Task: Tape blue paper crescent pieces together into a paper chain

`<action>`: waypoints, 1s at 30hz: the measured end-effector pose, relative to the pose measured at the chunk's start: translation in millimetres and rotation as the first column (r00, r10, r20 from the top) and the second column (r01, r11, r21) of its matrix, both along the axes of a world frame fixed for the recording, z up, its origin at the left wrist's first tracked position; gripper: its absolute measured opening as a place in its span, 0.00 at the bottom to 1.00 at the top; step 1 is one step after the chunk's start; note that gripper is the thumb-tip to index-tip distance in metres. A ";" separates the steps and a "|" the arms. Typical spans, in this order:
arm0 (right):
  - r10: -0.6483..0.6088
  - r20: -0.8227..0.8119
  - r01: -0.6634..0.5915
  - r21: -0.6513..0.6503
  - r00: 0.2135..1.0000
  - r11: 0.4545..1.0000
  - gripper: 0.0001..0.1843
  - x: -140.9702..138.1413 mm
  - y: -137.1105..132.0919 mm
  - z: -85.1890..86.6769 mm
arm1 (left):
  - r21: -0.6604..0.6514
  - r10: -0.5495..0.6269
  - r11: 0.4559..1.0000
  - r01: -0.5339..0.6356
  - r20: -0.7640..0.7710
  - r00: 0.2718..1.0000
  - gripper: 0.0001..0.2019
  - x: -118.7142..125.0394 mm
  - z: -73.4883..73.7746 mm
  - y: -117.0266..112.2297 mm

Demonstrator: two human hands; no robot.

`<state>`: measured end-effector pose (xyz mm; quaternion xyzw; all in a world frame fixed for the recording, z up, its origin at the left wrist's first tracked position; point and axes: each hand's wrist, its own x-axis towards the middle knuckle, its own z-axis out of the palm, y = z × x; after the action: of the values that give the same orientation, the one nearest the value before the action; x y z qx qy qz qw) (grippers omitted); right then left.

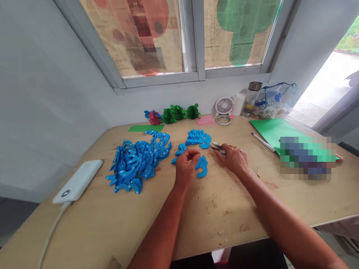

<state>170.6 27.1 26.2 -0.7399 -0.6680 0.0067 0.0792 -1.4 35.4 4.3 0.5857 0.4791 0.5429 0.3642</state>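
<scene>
My left hand (185, 169) is closed in a pinch, its fingertips close together. What it pinches, if anything, is too small to make out. Curved blue paper cut-outs (202, 170) are right beside those fingertips; I cannot tell whether they touch. My right hand (234, 158) grips a pair of scissors (217, 149), blades pointing left, with a small white bit near the tip. Just beyond both hands is a row of blue paper pieces (198, 137). A large heap of similar blue cut-outs (136, 160) with white marks spreads to the left.
A white power bank (78, 181) with a cable lies at left. Along the wall are green paper figures (178, 113), a pink-and-blue one (153, 117), a small fan (224, 106), a tape roll (223, 119) and a glass bottle (251, 99). Green paper (269, 127) and a pen (263, 142) lie right.
</scene>
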 end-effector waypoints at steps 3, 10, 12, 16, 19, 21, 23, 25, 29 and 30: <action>-0.027 -0.003 0.027 0.006 1.000 1.000 0.23 5.0 2.9 -2.8 | -0.165 -0.009 0.985 0.051 0.247 0.969 0.10 2.8 -2.4 0.6; -0.073 -0.001 0.073 -0.004 0.997 0.997 0.23 5.0 3.7 -5.6 | -0.309 -0.030 0.920 0.243 0.561 0.827 0.10 9.3 2.7 -5.3; -0.088 -0.002 0.088 -0.023 0.996 0.996 0.23 5.8 4.9 -6.9 | -0.330 -0.024 0.898 0.291 0.624 0.781 0.11 9.6 6.4 -7.7; -0.103 -0.014 0.102 -0.052 0.995 0.993 0.22 7.9 8.0 -11.7 | -0.359 0.001 0.863 0.354 0.703 0.711 0.13 8.9 11.6 -10.8; -0.091 -0.031 0.090 -0.047 0.995 0.995 0.21 9.5 9.5 -15.0 | -0.363 0.002 0.842 0.399 0.742 0.671 0.13 8.4 12.2 -11.2; -0.087 -0.037 0.085 -0.049 0.996 0.995 0.20 11.2 10.2 -16.3 | -0.361 -0.005 0.834 0.417 0.752 0.660 0.13 8.2 11.4 -10.9; -0.086 -0.041 0.085 -0.042 0.995 0.996 0.19 13.6 10.7 -17.3 | -0.357 -0.014 0.833 0.423 0.750 0.661 0.13 8.1 10.0 -10.2; -0.073 -0.047 0.073 -0.002 0.996 0.997 0.17 16.4 11.1 -18.5 | -0.349 -0.029 0.836 0.424 0.743 0.669 0.14 8.4 7.8 -9.1; 0.012 -0.126 0.014 0.205 0.992 0.979 0.14 20.1 11.4 -20.9 | -0.338 -0.059 0.859 0.384 0.680 0.731 0.12 10.4 0.7 -5.5; 0.065 -0.180 -0.015 0.266 0.981 0.964 0.13 19.7 11.4 -21.1 | -0.338 -0.067 0.869 0.362 0.643 0.762 0.11 11.1 -1.0 -4.8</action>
<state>190.3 38.5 5.1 -0.7052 -0.6673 -0.0108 0.2391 9.8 30.5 3.3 0.3312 0.3729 0.5323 0.6840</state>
